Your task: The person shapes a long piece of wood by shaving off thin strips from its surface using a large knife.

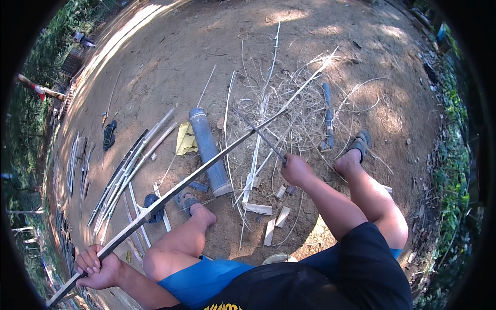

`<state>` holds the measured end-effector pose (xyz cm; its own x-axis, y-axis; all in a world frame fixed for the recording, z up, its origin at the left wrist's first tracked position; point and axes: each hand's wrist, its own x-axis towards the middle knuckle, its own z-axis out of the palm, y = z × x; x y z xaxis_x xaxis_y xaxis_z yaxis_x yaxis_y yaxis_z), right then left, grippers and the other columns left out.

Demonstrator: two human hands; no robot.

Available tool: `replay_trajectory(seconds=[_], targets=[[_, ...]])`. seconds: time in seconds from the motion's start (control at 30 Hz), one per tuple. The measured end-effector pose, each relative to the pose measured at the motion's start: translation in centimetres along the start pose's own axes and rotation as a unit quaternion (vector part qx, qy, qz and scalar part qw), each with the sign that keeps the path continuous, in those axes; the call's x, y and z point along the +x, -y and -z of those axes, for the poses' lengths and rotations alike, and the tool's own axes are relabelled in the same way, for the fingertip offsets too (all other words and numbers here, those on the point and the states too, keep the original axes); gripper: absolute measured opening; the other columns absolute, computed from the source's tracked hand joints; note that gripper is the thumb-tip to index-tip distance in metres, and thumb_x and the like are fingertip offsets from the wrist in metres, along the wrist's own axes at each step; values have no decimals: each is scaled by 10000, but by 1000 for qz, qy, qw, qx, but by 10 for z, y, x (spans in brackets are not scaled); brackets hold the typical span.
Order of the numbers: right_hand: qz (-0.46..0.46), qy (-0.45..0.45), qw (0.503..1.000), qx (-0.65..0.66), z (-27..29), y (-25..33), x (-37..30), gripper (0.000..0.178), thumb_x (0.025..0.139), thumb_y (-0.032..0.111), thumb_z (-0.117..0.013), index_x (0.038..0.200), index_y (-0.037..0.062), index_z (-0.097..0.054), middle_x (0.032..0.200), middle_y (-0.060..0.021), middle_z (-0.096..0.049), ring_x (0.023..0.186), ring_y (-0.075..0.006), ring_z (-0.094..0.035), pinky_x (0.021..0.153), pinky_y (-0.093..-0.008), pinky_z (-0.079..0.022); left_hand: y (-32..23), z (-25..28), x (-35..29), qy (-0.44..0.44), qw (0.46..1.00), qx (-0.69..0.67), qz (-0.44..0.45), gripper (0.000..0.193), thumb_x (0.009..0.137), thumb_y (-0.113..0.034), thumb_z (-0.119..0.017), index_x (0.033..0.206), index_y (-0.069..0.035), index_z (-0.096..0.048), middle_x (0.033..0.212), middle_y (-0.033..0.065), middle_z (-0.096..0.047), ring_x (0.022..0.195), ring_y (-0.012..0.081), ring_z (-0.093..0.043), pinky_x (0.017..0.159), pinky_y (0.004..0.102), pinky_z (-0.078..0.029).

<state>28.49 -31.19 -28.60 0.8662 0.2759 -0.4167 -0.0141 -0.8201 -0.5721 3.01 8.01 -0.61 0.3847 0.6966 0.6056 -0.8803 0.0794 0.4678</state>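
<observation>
My left hand (98,266) is closed around the near end of a long split bamboo strip (196,174) at the lower left. The strip slants up and away to the right, dark on one side and pale on the other, its far end over the shavings. In my right hand (298,170) is a knife with a long, thin dark blade (269,146). Its blade crosses the strip beyond my knees; whether the edge bites into the bamboo I cannot tell. Between my feet lie several small split wood pieces (258,209).
A tangle of thin shavings (299,116) covers the ground ahead. Beside it lie a thick grey bamboo tube (208,150), a yellow sheet (186,138) and a slim grey pole (328,116). Several bamboo lengths (132,170) and a dark sandal (109,135) are at left.
</observation>
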Motion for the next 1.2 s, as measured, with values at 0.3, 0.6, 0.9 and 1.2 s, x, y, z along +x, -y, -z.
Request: replay_trajectory(seconds=[0.3,0.6,0.9,1.2], targets=[[86,39,995,29,3,40,14,186,854,129,-537,1002,41,-609,952,-217,-677,913,-410,-651,818,-501,-513,6,8,26,-19,999,22,22,767,911,-772,-203,724,-74,-463,531,-11,-406,425,97,-397,448,230,-352],[90,86,992,-12,13,63,13,185,869,97,-493,1001,81,-621,942,-173,-684,936,-365,-668,804,-496,-524,0,20,39,-8,999,29,43,787,895,-793,-178,693,-79,-441,547,-2,-399,442,102,-399,470,238,-357],[132,78,988,-23,9,42,24,183,878,122,-493,1008,76,-613,961,-178,-684,947,-376,-656,852,-473,-513,-3,24,48,-57,996,45,54,799,873,-821,-155,642,-101,-414,505,-1,-380,419,110,-345,440,240,-304],[66,19,997,-37,7,-14,82,182,861,113,-526,1010,64,-619,936,-193,-677,933,-378,-655,841,-472,-512,-3,51,58,-78,994,58,57,776,882,-811,-175,649,-104,-394,499,9,-369,437,122,-358,444,245,-319]])
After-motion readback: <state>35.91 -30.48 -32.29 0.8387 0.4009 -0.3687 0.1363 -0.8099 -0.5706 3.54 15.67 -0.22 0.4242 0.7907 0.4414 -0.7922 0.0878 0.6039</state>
